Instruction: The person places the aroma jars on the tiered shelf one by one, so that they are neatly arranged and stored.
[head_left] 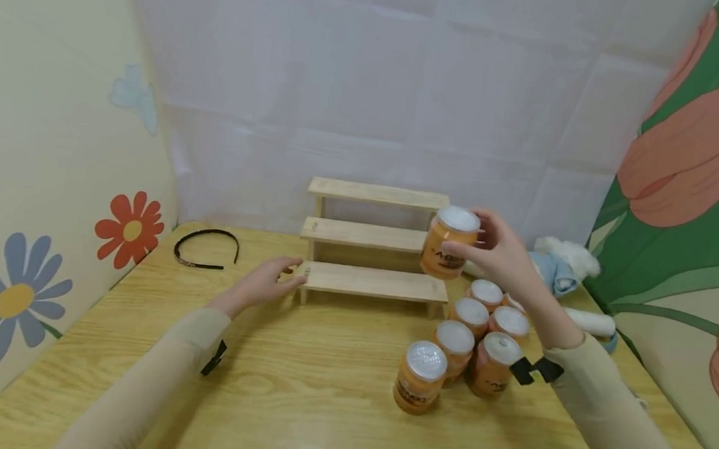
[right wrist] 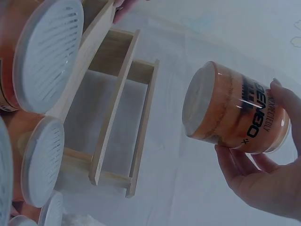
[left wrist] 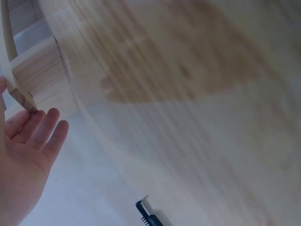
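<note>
My right hand (head_left: 502,257) grips an orange jar (head_left: 447,247) with a pale lid, fingers and thumb round its side. It holds the jar raised in front of the right end of a three-step wooden shelf rack (head_left: 374,280). In the right wrist view, dark lettering shows on the held jar (right wrist: 249,110). My left hand (head_left: 266,280) is at the left end of the lowest step. Thumb and fingertips touch the plank (left wrist: 23,96) from either side in the left wrist view, the other fingers loosely extended. Several matching jars (head_left: 421,378) stand together below my right hand.
A black headband (head_left: 206,249) lies at the left of the wooden table (head_left: 300,386). Behind my right forearm are a white and blue plush toy (head_left: 557,264) and a white roll-like item (head_left: 591,322). A white sheet (head_left: 368,81) hangs behind the rack, with painted walls either side.
</note>
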`<state>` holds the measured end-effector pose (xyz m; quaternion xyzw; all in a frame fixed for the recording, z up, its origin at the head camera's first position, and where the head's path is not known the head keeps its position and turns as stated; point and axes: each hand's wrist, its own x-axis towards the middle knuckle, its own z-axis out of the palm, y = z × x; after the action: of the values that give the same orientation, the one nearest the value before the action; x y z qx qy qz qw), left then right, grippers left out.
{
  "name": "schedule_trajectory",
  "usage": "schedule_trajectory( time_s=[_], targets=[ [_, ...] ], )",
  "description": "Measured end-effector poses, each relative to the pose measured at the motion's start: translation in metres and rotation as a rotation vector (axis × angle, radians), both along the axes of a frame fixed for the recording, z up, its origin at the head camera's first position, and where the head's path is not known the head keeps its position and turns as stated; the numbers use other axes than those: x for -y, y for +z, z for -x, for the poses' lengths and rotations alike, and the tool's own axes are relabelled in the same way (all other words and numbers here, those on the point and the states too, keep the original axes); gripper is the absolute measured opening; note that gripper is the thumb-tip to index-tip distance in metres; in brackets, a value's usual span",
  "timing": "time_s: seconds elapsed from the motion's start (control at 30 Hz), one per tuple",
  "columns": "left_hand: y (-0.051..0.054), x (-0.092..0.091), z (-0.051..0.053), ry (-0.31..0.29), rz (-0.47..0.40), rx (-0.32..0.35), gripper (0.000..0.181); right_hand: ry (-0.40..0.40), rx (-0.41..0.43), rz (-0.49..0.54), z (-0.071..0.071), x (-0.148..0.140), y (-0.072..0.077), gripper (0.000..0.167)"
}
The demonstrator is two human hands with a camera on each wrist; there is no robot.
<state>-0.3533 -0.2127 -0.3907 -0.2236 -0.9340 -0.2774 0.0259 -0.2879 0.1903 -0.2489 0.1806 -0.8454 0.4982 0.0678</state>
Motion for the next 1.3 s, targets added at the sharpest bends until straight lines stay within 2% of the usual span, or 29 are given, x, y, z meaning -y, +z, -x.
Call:
schedule_trajectory(
  time_s=[0.17,0.4,0.53,0.73,0.9,1.3],
  targets=[
    [0.001,0.001,0.001,0.007,0.012,-0.016,0.061,-0.022,0.001,0.024,0.016,0.012,0.008,0.073],
    [0.002,0.000,0.001,-0.007,0.003,-0.024,0.061,-0.027,-0.027,0.052,0.039,0.027,0.018,0.070],
    [0.001,0.000,0.000,-0.009,-0.006,-0.019,0.060,-0.033,-0.018,0.077,0.051,0.038,0.020,0.076],
    [0.000,0.001,-0.001,-0.005,-0.020,-0.004,0.060,-0.005,-0.019,0.116,0.071,0.055,0.021,0.077],
    [0.000,0.000,-0.003,0.001,-0.020,-0.001,0.061,-0.021,-0.035,0.117,0.086,0.070,0.024,0.078],
    [0.004,-0.004,-0.005,0.025,-0.001,0.001,0.060,-0.040,-0.088,0.136,0.115,0.104,0.031,0.070]
  ],
)
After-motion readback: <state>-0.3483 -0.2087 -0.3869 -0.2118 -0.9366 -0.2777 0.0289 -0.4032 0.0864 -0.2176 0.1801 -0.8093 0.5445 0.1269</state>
